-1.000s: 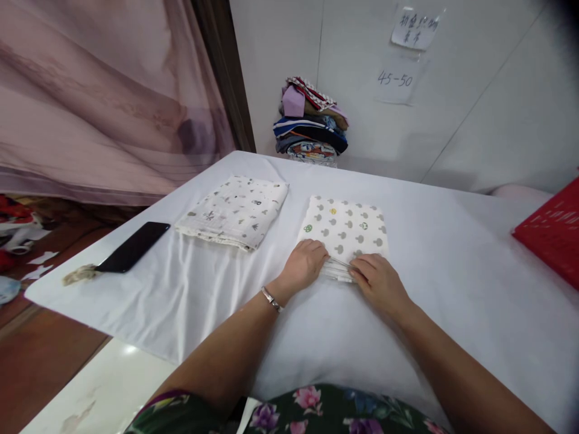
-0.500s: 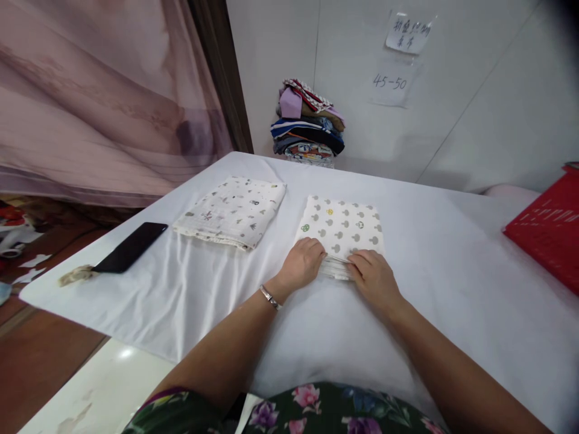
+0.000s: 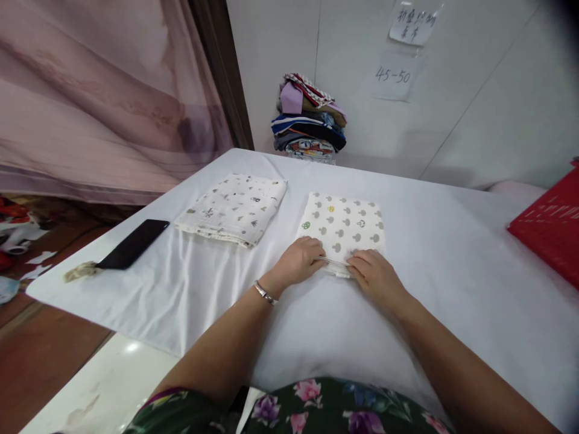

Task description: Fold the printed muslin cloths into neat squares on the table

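A folded white cloth (image 3: 341, 223) with a grey tree-like print and a few green and yellow marks lies flat in front of me. My left hand (image 3: 302, 259) pinches the left part of its near edge, fingers curled over the top layers. At the right part of the same edge, my right hand (image 3: 373, 271) grips the cloth between thumb and fingers. Between the hands the stacked layers of the edge show. To the left, apart from both hands, rests another folded white cloth (image 3: 235, 208) with small scattered prints.
A white tablecloth (image 3: 217, 295) covers the table. On its left lies a black phone (image 3: 133, 244) with a beige strap. A red object (image 3: 552, 223) sits at the right edge. Behind the table rises a stack of folded fabrics (image 3: 310, 117) by the wall; a pink curtain (image 3: 90, 102) hangs left.
Both hands stay at the cloth's near edge, with the layers there slightly shifted between the fingers. The view has tilted a little; the other things keep their places.
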Available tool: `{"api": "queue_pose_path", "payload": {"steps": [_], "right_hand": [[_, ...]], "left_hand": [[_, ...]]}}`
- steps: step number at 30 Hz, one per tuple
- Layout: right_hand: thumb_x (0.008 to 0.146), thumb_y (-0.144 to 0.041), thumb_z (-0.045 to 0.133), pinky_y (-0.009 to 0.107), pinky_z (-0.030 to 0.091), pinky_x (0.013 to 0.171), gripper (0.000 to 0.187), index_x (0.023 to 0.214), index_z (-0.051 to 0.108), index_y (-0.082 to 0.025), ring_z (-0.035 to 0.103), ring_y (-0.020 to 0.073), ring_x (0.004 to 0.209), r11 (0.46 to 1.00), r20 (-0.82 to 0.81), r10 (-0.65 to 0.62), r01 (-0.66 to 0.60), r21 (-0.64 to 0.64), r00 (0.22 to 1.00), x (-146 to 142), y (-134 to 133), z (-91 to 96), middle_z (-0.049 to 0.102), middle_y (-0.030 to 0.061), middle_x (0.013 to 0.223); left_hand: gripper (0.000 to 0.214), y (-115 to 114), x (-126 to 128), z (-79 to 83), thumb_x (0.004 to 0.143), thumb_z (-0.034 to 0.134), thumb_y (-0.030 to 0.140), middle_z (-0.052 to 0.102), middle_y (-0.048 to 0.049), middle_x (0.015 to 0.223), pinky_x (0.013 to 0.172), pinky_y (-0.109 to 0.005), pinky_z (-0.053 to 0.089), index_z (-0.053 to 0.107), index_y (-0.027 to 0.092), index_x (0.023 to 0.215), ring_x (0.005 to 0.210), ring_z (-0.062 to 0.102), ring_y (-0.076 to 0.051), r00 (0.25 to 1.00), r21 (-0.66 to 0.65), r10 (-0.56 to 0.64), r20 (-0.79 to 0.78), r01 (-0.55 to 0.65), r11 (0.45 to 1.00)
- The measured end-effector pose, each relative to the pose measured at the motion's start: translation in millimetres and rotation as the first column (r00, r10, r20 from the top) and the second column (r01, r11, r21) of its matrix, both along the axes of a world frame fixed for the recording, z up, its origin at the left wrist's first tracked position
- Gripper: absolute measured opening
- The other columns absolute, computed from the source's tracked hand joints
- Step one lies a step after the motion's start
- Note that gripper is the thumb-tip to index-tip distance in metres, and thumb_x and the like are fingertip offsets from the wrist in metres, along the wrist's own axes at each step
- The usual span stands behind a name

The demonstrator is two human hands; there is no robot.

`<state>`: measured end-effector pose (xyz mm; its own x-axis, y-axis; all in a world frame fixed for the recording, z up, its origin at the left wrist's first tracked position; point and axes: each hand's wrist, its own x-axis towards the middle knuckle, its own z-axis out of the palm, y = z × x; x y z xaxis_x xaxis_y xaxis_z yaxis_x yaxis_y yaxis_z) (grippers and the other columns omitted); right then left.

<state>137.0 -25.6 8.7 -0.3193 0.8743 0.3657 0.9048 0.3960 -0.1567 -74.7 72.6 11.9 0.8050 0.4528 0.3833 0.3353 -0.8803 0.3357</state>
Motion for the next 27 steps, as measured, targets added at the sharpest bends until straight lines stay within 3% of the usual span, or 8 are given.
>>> {"api": "queue_pose_path", "payload": {"steps": [8,12,19,27], "right_hand": [[0.093,-0.018,0.035,0.034,0.041,0.069,0.021,0.096,0.055,-0.020,0.053,0.0196,0.078,0.998,-0.049,-0.038,0.040,0.049,0.998,1.0,-1.4,-4.0,0.062,0.0055,0.089],[0.091,-0.014,0.035,0.033,0.040,0.068,0.022,0.091,0.056,-0.019,0.054,0.0205,0.081,0.999,-0.019,-0.003,0.004,0.052,1.000,1.3,-1.4,-3.5,0.062,0.0064,0.087],[0.089,-0.012,0.037,0.033,0.040,0.069,0.021,0.090,0.056,-0.019,0.053,0.0203,0.080,0.999,-0.010,-0.022,0.022,0.037,1.000,-1.9,-1.8,-1.1,0.061,0.0065,0.087],[0.089,-0.013,0.038,0.033,0.040,0.070,0.019,0.092,0.056,-0.019,0.053,0.0193,0.078,0.999,-0.022,-0.028,0.028,0.035,0.999,-1.7,-2.4,-2.4,0.062,0.0061,0.087]], "left_hand": [[0.010,-0.7,-1.3,-1.4,0.083,0.055,0.021,0.057,-0.0044,0.094,0.081,-0.032,0.041,0.057,0.019,0.093,0.088,0.052,-0.017,1.000,-0.008,0.006,0.029,-0.006,1.000],[0.006,-0.1,-0.7,-2.2,0.085,0.053,0.023,0.058,-0.0038,0.089,0.079,-0.032,0.042,0.058,0.019,0.087,0.084,0.052,-0.017,1.000,-0.015,0.011,0.014,-0.010,1.000],[0.018,1.4,0.2,-1.5,0.090,0.045,0.025,0.058,-0.0045,0.085,0.079,-0.031,0.042,0.061,0.019,0.084,0.081,0.052,-0.016,1.000,-0.009,0.000,0.015,0.001,1.000],[0.016,-3.4,0.3,-1.0,0.084,0.047,0.015,0.057,-0.0048,0.089,0.078,-0.032,0.041,0.061,0.020,0.091,0.082,0.051,-0.017,0.999,0.058,0.023,-0.049,-0.021,0.998]]}}
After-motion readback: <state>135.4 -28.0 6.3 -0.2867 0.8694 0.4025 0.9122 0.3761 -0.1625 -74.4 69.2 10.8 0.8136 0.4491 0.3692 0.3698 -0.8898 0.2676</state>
